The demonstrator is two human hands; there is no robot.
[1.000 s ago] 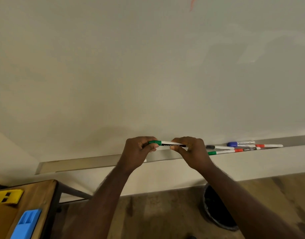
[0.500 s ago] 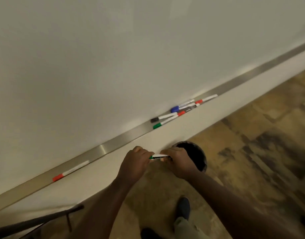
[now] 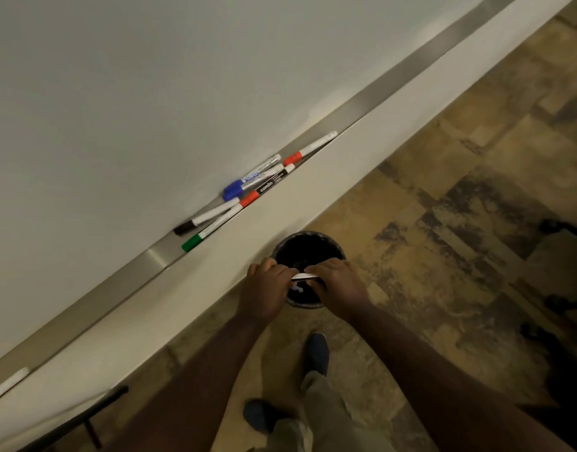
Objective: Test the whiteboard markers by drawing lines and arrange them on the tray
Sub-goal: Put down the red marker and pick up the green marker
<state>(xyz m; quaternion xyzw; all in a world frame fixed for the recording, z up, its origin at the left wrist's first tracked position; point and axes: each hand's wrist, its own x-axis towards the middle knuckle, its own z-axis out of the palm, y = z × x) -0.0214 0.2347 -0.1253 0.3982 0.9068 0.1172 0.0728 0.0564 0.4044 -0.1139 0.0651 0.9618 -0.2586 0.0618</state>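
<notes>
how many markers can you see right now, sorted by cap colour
Red cap: 2
Blue cap: 1
Black cap: 1
Green cap: 1
Cap hidden: 2, the marker held over the bin by left hand and right hand, and one at the tray's far left
Total: 7

The whiteboard (image 3: 133, 93) had a smooth, faintly glossy white face. Its tray (image 3: 156, 259) looked like brushed metal with a dull sheen, fronted by a smooth matt cream ledge (image 3: 215, 272). The markers (image 3: 248, 187) on the tray had glossy plastic barrels and coloured plastic caps. The waste bin (image 3: 308, 246) held a shiny black plastic liner. The floor (image 3: 443, 190) looked like worn, mottled wood-pattern tile, matt. The trousers (image 3: 316, 415) were soft cloth.
</notes>
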